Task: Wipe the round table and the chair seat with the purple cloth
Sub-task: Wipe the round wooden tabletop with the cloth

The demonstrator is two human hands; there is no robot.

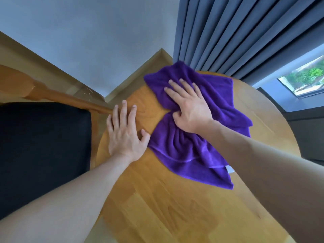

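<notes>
Purple cloth point(196, 123) bunched under right hand point(190, 109), long axis near-to-far on round table point(157, 207).

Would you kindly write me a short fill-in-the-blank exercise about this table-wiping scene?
1. The right hand presses on the ____ cloth.
2. The left hand rests flat on the bare ____ beside it.
3. The chair seat at the left is ____ in colour.

Missing words: purple; table; black
</notes>
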